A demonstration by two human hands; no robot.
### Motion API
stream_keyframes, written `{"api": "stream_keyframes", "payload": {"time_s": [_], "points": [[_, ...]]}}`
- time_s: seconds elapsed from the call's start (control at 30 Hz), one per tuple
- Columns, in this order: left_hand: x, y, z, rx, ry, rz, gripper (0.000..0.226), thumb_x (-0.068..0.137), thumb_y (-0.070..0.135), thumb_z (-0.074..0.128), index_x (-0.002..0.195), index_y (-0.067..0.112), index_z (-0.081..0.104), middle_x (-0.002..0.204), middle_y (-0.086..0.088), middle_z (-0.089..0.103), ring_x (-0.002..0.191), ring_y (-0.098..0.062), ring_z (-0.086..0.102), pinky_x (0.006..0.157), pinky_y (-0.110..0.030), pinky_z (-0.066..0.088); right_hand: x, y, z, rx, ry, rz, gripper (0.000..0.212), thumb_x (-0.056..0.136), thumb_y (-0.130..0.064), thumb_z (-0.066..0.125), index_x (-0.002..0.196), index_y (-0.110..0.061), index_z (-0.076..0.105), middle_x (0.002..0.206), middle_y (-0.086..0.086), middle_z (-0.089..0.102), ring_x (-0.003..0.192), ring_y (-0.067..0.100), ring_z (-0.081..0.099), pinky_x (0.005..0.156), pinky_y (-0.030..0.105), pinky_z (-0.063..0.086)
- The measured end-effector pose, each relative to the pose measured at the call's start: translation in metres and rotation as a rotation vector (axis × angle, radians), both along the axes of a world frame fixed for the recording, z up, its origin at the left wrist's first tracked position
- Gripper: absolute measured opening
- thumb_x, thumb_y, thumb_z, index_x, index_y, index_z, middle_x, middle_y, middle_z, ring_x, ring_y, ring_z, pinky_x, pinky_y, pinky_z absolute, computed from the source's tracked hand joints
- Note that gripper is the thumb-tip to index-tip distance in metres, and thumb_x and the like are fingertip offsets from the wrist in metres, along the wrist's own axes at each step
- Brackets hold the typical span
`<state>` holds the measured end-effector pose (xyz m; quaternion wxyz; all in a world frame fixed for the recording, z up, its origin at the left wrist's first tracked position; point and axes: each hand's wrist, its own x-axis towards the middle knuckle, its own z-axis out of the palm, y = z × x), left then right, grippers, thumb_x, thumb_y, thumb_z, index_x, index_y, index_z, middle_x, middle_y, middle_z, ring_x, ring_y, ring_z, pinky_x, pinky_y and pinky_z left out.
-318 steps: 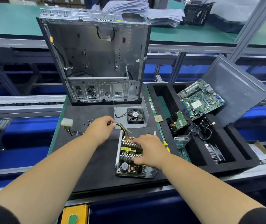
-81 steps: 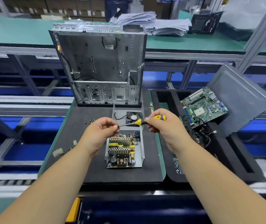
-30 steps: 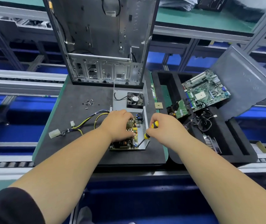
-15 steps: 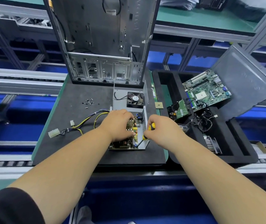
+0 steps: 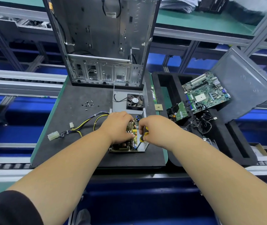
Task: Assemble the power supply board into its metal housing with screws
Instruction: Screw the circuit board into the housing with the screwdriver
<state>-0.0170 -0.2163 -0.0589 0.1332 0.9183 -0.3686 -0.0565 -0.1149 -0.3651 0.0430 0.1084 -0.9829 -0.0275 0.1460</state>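
Note:
The power supply board (image 5: pixel 123 145) lies inside its open grey metal housing (image 5: pixel 120 103) on the black mat, with a black fan (image 5: pixel 135 101) at the housing's far end. My left hand (image 5: pixel 119 127) rests on top of the board with curled fingers and covers most of it. My right hand (image 5: pixel 155 128) grips a yellow-and-black screwdriver (image 5: pixel 143 136), whose tip points down at the board's near right corner. The board's wire harness (image 5: pixel 80 127) trails left to a white connector (image 5: pixel 53 135). Several small screws (image 5: pixel 88 103) lie loose on the mat.
An open computer case (image 5: pixel 103 41) stands upright behind the housing. To the right, a black foam tray (image 5: pixel 236 143) holds a motherboard (image 5: pixel 205 91), a smaller green board (image 5: pixel 179 112) and cables. A small chip (image 5: pixel 158 107) lies beside the housing. The mat's front edge (image 5: pixel 97 164) meets a conveyor rail.
Over the last second my right hand has shifted left and closer to the board, bringing the screwdriver more upright over the near right corner. My left hand stays on the board.

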Motion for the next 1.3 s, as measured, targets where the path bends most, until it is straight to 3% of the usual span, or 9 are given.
{"api": "stream_keyframes", "payload": {"time_s": [0.13, 0.23, 0.4, 0.5, 0.67, 0.83, 1.1, 1.17, 1.3], "points": [[0.001, 0.0, -0.001, 0.001, -0.006, -0.004, 0.064, 0.076, 0.057, 0.07, 0.128, 0.024, 0.053, 0.123, 0.003, 0.056, 0.12, -0.02, 0.05, 0.105, -0.035, 0.032, 0.006, 0.006, 0.002, -0.155, -0.019, 0.066, 0.013, 0.089, -0.024, 0.066, 0.101, -0.021, 0.063, 0.098, 0.0, 0.064, 0.091, 0.021, 0.058, 0.066, 0.029, 0.043], [0.001, -0.001, -0.001, -0.001, -0.015, -0.004, 0.065, 0.076, 0.061, 0.069, 0.127, 0.024, 0.054, 0.122, 0.003, 0.057, 0.118, -0.019, 0.051, 0.105, -0.035, 0.034, 0.011, 0.011, 0.001, -0.251, -0.026, 0.079, 0.028, 0.089, -0.041, 0.065, 0.097, -0.015, 0.06, 0.084, 0.0, 0.057, 0.084, 0.024, 0.057, 0.062, 0.03, 0.044], [0.001, 0.0, 0.0, -0.006, -0.012, -0.001, 0.063, 0.076, 0.057, 0.069, 0.127, 0.023, 0.053, 0.123, 0.003, 0.056, 0.118, -0.02, 0.051, 0.105, -0.036, 0.033, 0.013, 0.01, -0.008, -0.386, -0.103, 0.042, 0.035, 0.095, -0.046, 0.051, 0.076, -0.016, 0.045, 0.067, -0.003, 0.038, 0.071, 0.024, 0.049, 0.051, 0.026, 0.029], [0.001, -0.001, 0.0, -0.016, -0.016, 0.001, 0.061, 0.076, 0.055, 0.068, 0.127, 0.023, 0.054, 0.123, 0.002, 0.057, 0.118, -0.02, 0.052, 0.105, -0.036, 0.033, 0.008, 0.007, -0.01, -0.3, -0.138, 0.041, 0.027, 0.095, -0.044, 0.045, 0.088, -0.018, 0.048, 0.074, -0.003, 0.041, 0.075, 0.024, 0.049, 0.056, 0.029, 0.034], [0.001, -0.001, -0.001, -0.002, -0.022, -0.001, 0.063, 0.075, 0.057, 0.07, 0.126, 0.024, 0.053, 0.12, 0.002, 0.056, 0.117, -0.02, 0.052, 0.103, -0.036, 0.033, 0.003, 0.002, 0.001, -0.089, -0.11, 0.099, 0.018, 0.087, -0.028, 0.057, 0.093, -0.019, 0.042, 0.096, 0.002, 0.055, 0.08, 0.023, 0.05, 0.061, 0.032, 0.035], [0.002, -0.001, -0.003, -0.007, -0.02, 0.0, 0.065, 0.075, 0.058, 0.069, 0.127, 0.024, 0.052, 0.124, 0.003, 0.055, 0.118, -0.019, 0.05, 0.104, -0.035, 0.032, 0.008, 0.003, 0.003, -0.224, -0.039, 0.088, 0.021, 0.093, -0.034, 0.057, 0.102, -0.016, 0.051, 0.079, -0.001, 0.045, 0.078, 0.023, 0.048, 0.062, 0.031, 0.036], [0.001, -0.001, -0.003, -0.024, -0.007, 0.01, 0.061, 0.075, 0.054, 0.069, 0.126, 0.024, 0.054, 0.121, 0.002, 0.056, 0.117, -0.02, 0.051, 0.105, -0.035, 0.032, 0.009, 0.008, -0.021, -0.464, -0.201, -0.009, 0.051, 0.098, -0.053, 0.037, 0.064, -0.016, 0.041, 0.062, -0.002, 0.038, 0.056, 0.02, 0.044, 0.049, 0.021, 0.028], [0.0, -0.001, -0.003, -0.027, -0.01, 0.013, 0.06, 0.076, 0.054, 0.068, 0.125, 0.023, 0.054, 0.121, 0.003, 0.056, 0.117, -0.02, 0.051, 0.105, -0.036, 0.032, 0.007, 0.006, -0.023, -0.437, -0.206, -0.036, 0.051, 0.098, -0.055, 0.034, 0.066, -0.016, 0.043, 0.064, -0.003, 0.041, 0.056, 0.018, 0.044, 0.049, 0.023, 0.027], [0.0, -0.001, -0.003, -0.027, -0.024, 0.008, 0.06, 0.075, 0.054, 0.069, 0.124, 0.023, 0.054, 0.119, 0.002, 0.057, 0.116, -0.021, 0.052, 0.104, -0.036, 0.034, 0.003, 0.001, -0.012, -0.117, -0.158, 0.024, 0.022, 0.09, -0.037, 0.048, 0.095, -0.016, 0.045, 0.089, 0.001, 0.049, 0.079, 0.024, 0.048, 0.059, 0.032, 0.031]]}}
